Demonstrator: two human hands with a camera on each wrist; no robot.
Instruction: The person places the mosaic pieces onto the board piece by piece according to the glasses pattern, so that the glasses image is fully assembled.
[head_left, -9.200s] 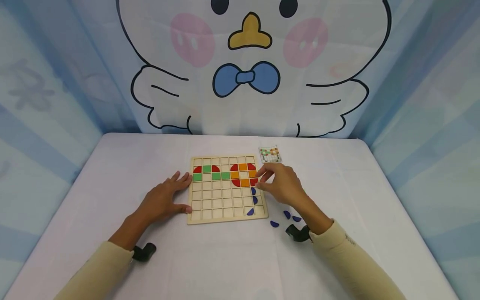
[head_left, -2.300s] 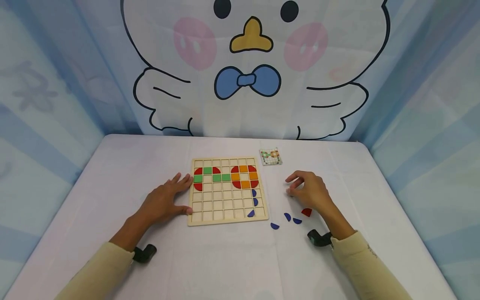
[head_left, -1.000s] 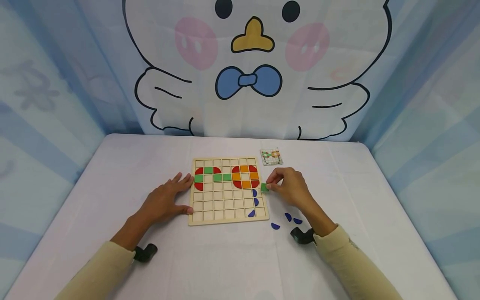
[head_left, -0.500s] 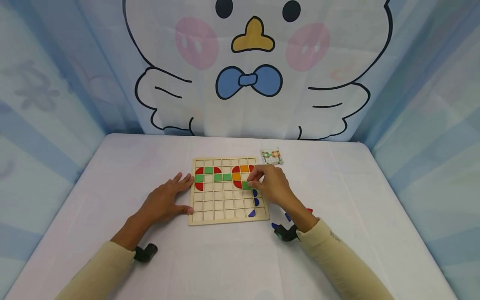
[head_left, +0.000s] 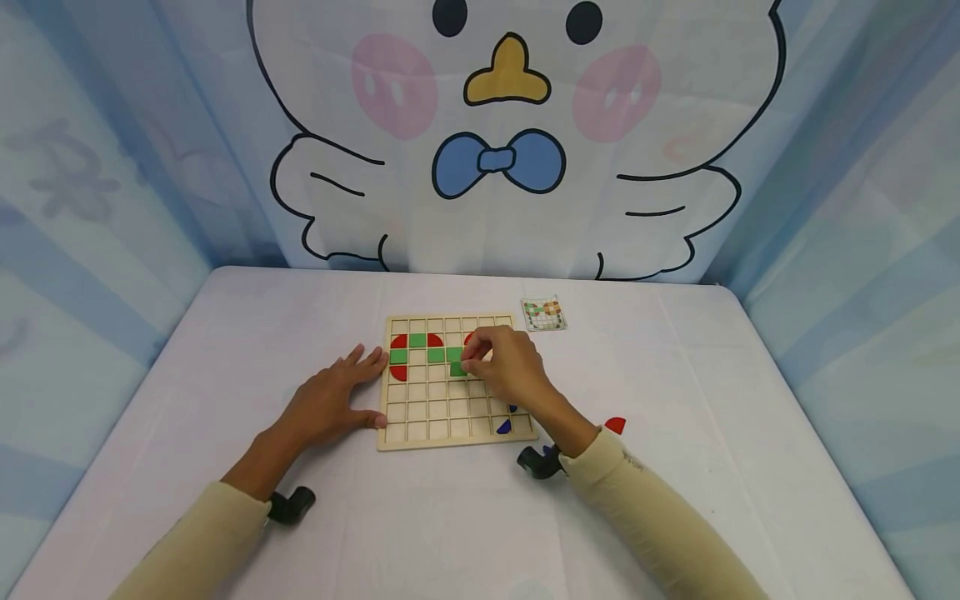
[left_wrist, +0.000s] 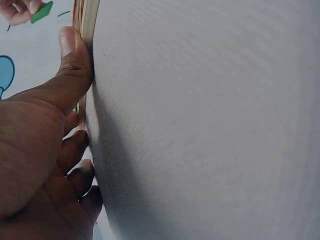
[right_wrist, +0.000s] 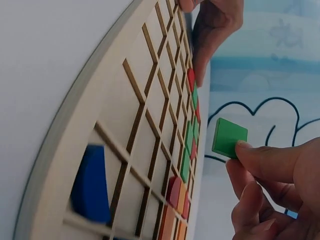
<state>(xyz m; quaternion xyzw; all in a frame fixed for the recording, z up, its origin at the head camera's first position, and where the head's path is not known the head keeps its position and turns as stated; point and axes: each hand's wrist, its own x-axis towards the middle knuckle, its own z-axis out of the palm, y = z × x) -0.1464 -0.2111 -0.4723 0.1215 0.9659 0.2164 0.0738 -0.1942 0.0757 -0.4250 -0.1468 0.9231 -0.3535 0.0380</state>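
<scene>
My left hand (head_left: 325,402) lies at the left side of a wooden grid board (head_left: 437,410), thumb and fingers spread against its edge. Between thumb and fingers, my right hand (head_left: 510,362) pinches a green square tile (right_wrist: 230,136). It holds the tile above the board, just right of the middle. Red quarter-round pieces and green squares (head_left: 417,340) fill several cells at the upper left. The right hand covers most of the red and orange ring at the upper right in the head view. A blue half-round piece (right_wrist: 91,185) sits in a cell near the board's corner.
A small pattern card (head_left: 543,313) lies behind the board's right corner. On the white tablecloth, right of the board, is a loose red quarter-round piece (head_left: 615,425). The right forearm and its wrist camera (head_left: 538,462) hide most of the loose blue pieces.
A red quarter-round piece has been added in the left column since the oldest frame. My right hand has brought the green tile from right of the board leftward over it. The left hand stays put.
</scene>
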